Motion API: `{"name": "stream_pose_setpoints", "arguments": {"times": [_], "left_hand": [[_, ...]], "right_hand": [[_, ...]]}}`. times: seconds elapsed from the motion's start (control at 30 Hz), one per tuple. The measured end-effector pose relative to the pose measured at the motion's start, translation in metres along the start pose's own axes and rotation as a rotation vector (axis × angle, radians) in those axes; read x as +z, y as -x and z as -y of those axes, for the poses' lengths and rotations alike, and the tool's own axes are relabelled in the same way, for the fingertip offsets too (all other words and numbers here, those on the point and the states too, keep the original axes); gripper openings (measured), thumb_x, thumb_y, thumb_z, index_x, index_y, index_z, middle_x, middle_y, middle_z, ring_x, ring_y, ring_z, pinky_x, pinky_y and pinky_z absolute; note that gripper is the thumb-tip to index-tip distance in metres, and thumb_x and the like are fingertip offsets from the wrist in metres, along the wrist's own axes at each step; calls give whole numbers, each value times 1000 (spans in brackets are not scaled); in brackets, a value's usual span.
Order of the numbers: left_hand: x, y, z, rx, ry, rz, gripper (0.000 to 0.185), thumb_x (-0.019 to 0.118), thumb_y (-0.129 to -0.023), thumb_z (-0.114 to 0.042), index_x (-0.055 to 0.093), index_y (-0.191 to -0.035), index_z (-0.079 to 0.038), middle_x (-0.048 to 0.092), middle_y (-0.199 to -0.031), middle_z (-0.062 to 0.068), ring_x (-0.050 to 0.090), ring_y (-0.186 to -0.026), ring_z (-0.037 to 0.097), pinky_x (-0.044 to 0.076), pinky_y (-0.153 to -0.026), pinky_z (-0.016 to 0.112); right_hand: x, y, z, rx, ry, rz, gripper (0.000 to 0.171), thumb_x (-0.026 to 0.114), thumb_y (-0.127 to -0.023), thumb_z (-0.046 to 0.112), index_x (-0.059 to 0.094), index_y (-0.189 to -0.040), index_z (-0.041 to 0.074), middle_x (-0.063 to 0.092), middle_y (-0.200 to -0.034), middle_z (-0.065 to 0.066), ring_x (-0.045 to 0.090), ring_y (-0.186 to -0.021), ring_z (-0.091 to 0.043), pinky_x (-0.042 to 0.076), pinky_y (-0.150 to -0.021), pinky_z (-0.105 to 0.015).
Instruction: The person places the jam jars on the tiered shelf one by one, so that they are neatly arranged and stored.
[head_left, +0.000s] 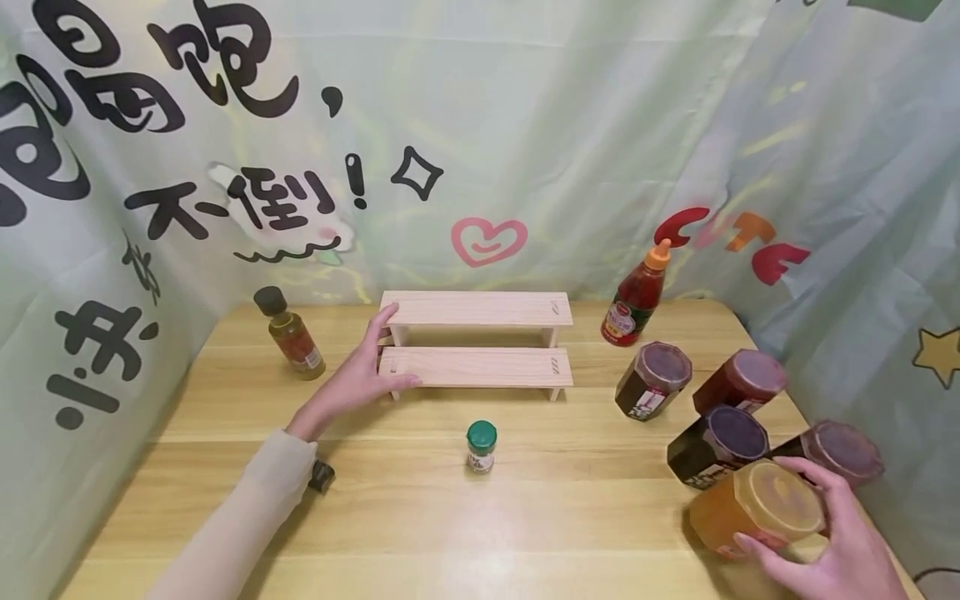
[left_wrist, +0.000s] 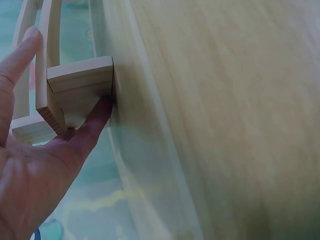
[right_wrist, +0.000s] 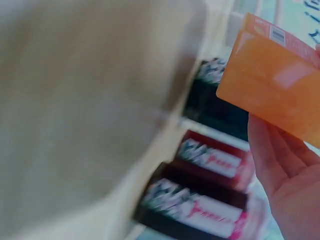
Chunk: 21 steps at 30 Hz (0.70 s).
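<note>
The right hand [head_left: 828,546] grasps the orange jar [head_left: 757,508], likely heavy, slick glass best gripped round its faceted sides, at the bench's [head_left: 420,517] four o'clock, while the left hand [head_left: 352,379], fingers straight, steadies the light, stiff wooden rack [head_left: 476,342].

**Count of Things on the Tabletop**

One pale two-tier wooden step shelf [head_left: 477,343] stands at 12 o'clock. Five hexagonal glass jars cluster at 3 to 4 o'clock: one orange honey-coloured jar [head_left: 757,510] and four dark jam jars [head_left: 652,380] [head_left: 740,381] [head_left: 716,445] [head_left: 836,450]. There are two bottles: one red sauce bottle with an orange cap [head_left: 637,296] at 1 o'clock and one amber oil bottle with a black cap [head_left: 291,333] at 10 o'clock. One small green-capped spice shaker [head_left: 481,446] sits at centre. Two hands are in view.
</note>
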<state>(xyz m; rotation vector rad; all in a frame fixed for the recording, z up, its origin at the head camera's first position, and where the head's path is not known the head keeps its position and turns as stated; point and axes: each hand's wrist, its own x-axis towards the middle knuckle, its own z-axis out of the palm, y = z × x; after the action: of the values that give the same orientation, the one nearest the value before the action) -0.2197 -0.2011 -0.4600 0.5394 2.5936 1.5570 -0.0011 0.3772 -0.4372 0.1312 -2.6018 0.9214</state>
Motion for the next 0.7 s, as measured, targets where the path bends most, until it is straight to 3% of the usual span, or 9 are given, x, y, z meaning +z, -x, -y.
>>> {"name": "stream_pose_setpoints", "arguments": {"times": [0.2,0.3,0.47,0.6,0.7], "left_hand": [[0,-1,0,-19,4,-14,122,96,-89,-29,8,-173,-42,35,-165,27,41,-149,49,43,-113,70],[0,1,0,-26,3,-20,123,96,-89,-30,8,-173,-43,35,-165,27,46,-145,50,46,-110,70],[0,1,-1,-32,27,-16,123,96,-89,-27,8,-173,-44,35,-164,26,63,-125,45,59,-94,56],[1,1,-1,-33,51,-13,122,95,-89,-23,9,-173,-44,34,-164,25,70,-110,41,63,-79,45],[2,1,-2,-32,56,-10,122,95,-89,-22,9,-173,-43,34,-163,25,71,-108,39,63,-78,43]], "right_hand": [[-5,-13,28,-18,-23,-32,125,107,-44,-7,47,-154,1,52,-122,28,56,-84,8,43,-66,-7],[-8,-23,45,-29,-39,-50,123,106,-46,-8,49,-154,2,52,-128,26,53,-92,9,40,-74,-6],[-7,-42,72,-41,-80,-39,120,105,-53,-9,48,-157,7,56,-130,19,55,-101,6,38,-81,-5],[1,-59,88,-47,-121,-15,117,103,-61,-8,44,-161,12,59,-127,11,62,-93,1,48,-73,-10],[8,-73,97,-50,-131,-13,113,103,-65,-4,45,-161,15,55,-134,7,63,-93,0,50,-71,-11]]}}
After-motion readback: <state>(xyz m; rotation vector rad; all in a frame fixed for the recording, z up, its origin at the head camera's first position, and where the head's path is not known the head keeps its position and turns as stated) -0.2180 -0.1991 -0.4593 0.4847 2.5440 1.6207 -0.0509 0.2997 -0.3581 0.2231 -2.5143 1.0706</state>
